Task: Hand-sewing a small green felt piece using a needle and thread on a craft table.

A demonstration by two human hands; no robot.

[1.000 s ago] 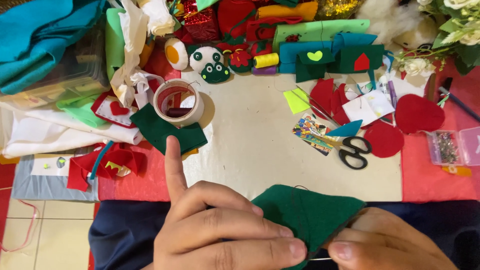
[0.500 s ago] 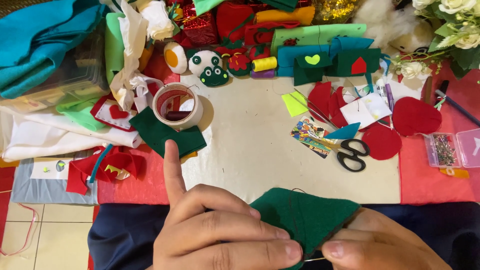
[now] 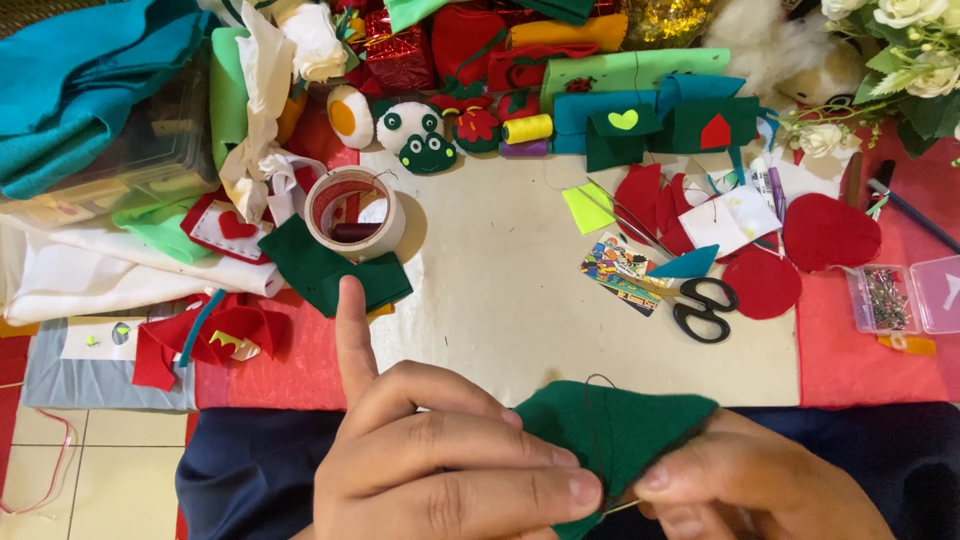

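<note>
The left hand [image 3: 450,460] and right hand [image 3: 760,485] together pinch a dark green felt piece [image 3: 610,430] at the near edge, above the person's lap. The left index finger points away; the remaining fingers grip the felt. The right fingertips clamp a thin needle [image 3: 622,508] at the felt's lower edge.

Surroundings on the cream work mat [image 3: 500,300]:
- Far left: tape roll [image 3: 355,212] resting on green felt scraps [image 3: 330,270].
- Right: black-handled scissors [image 3: 705,308] beside a small rectangular multicoloured card [image 3: 620,272].
- Far right: clear pin box [image 3: 905,297], lid open.
- Far centre: yellow thread spool [image 3: 527,128] and red felt hearts [image 3: 830,232].

Nothing lies between the hands and the mat.
</note>
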